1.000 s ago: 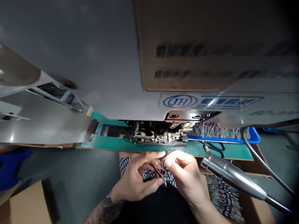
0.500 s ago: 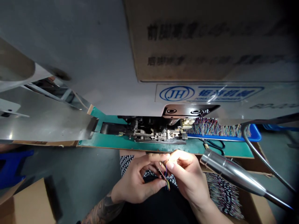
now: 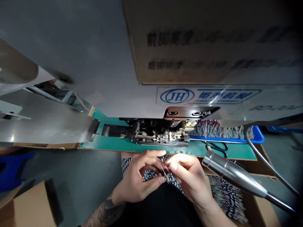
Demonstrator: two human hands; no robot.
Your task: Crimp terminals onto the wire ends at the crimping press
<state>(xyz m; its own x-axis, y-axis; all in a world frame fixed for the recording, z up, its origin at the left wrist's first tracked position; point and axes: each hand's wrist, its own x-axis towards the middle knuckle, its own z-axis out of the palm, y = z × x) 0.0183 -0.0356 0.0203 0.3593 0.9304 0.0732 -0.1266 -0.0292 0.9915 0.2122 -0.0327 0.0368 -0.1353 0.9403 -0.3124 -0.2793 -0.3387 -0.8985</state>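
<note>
At the near side of the green worktop point(image 3: 90, 145), the left hand point(image 3: 134, 181) grips a multicoloured wire bundle point(image 3: 167, 178) by thumb; its forefinger has just parted from the opposite fingertips, apparently freeing access. Between the hands, thin red, blue and yellowish strands fan out, pale-tipped. The right hand point(image 3: 190, 176) is pinched closed; its contents are unclear.

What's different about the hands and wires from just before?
The left hand's index finger moved away from the right hand's fingertips. The colored wires shifted slightly toward the machine. Nothing was let go; the blue tray stayed put.
</note>
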